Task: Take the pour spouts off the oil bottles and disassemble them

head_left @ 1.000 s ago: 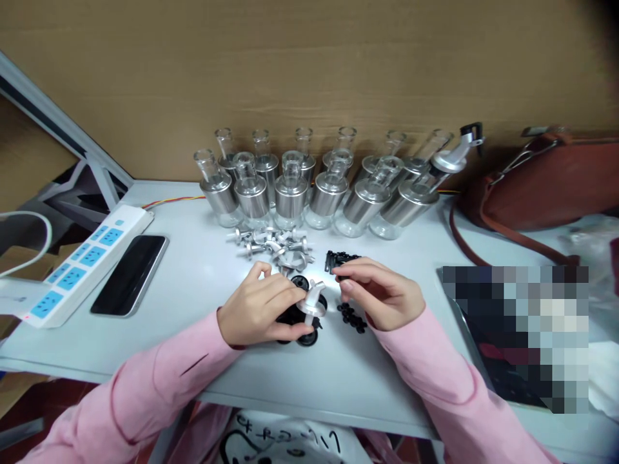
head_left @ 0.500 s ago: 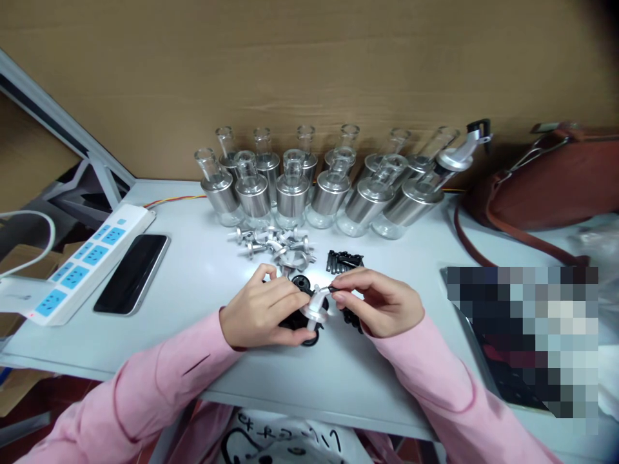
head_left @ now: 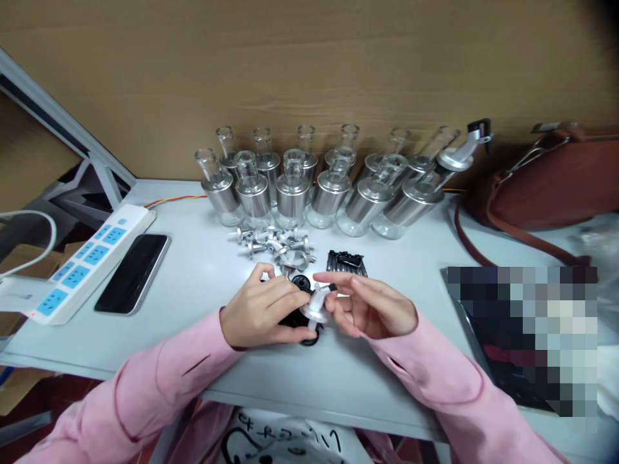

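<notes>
A silver pourer spout (head_left: 318, 307) with a black tip is pinched by my left hand (head_left: 271, 309) between thumb and fingers. Beside its right side is my right hand (head_left: 374, 306), fingers apart, the index finger stretched over the spout and other fingertips close to the tip. Black round parts (head_left: 302, 282) lie under and behind my left hand, partly hidden. Farther back sits a pile of silver spouts (head_left: 278, 247). Small black pieces (head_left: 345, 261) lie in a group behind my right hand.
Two rows of glass bottles with metal sleeves (head_left: 293, 195) stand at the back, one topped by a spout (head_left: 457, 156). At left are a power strip (head_left: 89, 264) and a phone (head_left: 133, 274). A brown bag (head_left: 556, 183) sits at right.
My right hand has released its pinch at the spout's tip, turned and spread its fingers. A thicker black piece now shows on the tip. My left hand has hardly moved.
</notes>
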Motion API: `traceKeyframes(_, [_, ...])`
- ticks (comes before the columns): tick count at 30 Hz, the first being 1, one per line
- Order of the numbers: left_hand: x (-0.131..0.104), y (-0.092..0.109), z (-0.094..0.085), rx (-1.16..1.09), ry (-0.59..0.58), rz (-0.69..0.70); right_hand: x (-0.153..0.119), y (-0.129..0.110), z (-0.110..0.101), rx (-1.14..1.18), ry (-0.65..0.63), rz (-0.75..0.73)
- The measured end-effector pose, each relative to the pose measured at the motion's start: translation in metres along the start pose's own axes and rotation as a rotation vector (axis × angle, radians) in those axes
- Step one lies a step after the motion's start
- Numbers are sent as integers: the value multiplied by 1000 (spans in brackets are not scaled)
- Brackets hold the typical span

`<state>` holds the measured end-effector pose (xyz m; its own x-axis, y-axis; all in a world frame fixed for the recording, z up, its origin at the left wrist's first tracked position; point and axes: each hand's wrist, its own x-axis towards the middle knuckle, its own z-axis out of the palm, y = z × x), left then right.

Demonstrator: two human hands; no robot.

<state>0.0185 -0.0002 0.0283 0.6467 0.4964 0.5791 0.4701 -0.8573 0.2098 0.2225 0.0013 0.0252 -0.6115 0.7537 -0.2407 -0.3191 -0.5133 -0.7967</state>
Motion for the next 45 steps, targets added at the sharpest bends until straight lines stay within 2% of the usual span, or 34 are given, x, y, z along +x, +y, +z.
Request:
traceKeyframes(4, [0,1,-1,-10,-40,40,2,-2,2,161,-85,108])
traceKeyframes(9, [1,3,0,-10,-33,79,1,1,0,200,-129,192])
traceKeyframes(17, [0,3,0,-24,-37,30,1,2,3,211,-159,119])
traceKeyframes(25, [1,4,2,-36,-32,39,4,3,-1,256,-220,169])
traceKeyframes(31, [1,4,3,-45,-43,38,5,4,1,241,-216,149])
traceKeyframes(35, [-2,3,4,-61,-57,13,2,7,5,153,-127,53])
traceKeyframes(38, [-3,0,5,-100,-64,-29,0,7,7,43,6,-35])
traceKeyframes(41, [-3,-4,4,-161,-62,-112,0,1,5,-9,145,-38])
traceKeyframes(45, [-2,-6,2,-131,-158,-239,0,-8,1,-29,238,-76])
